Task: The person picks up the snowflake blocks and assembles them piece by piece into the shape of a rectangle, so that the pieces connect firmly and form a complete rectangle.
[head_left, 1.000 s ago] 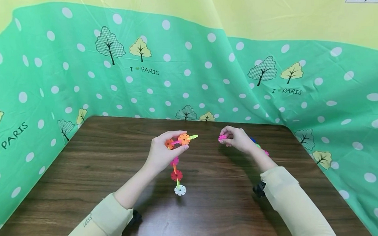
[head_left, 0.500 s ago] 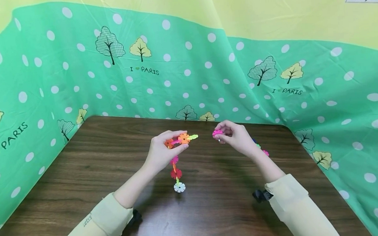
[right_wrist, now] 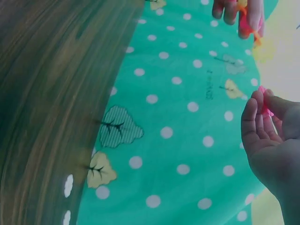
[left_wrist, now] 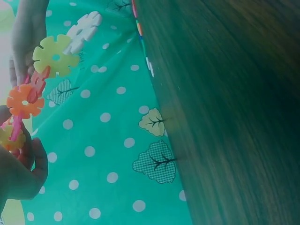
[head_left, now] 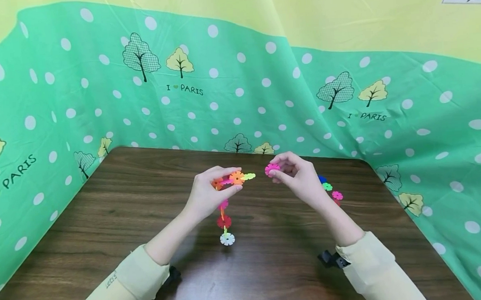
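My left hand (head_left: pixel 207 188) pinches a chain of interlocking flower-shaped plastic discs near its upper end. An orange disc (head_left: pixel 236 177) shows between thumb and fingers, and a yellow-green disc (head_left: pixel 248 176) juts out rightward, edge-on. Below the hand the chain hangs down through a red disc (head_left: pixel 224 221) to a white disc (head_left: pixel 227 239) at the bottom. Across a small gap, my right hand (head_left: pixel 301 178) pinches a loose pink disc (head_left: pixel 272 168) between thumb and fingertips. In the right wrist view a thin pale edge (right_wrist: pixel 273 125) shows under that pink disc (right_wrist: pixel 265 101).
On the brown wooden table (head_left: pixel 125 210), beyond the right forearm, lie a blue disc (head_left: pixel 322 179), a green disc (head_left: pixel 327 187) and another pink disc (head_left: pixel 337 195). White discs (right_wrist: pixel 69 185) lie near the table edge in the right wrist view. A green dotted cloth (head_left: pixel 238 100) hangs behind.
My right hand has moved left and slightly up with the pink disc, closer to the chain's yellow-green end. The left hand stays almost still; the chain's hanging part shifts slightly.
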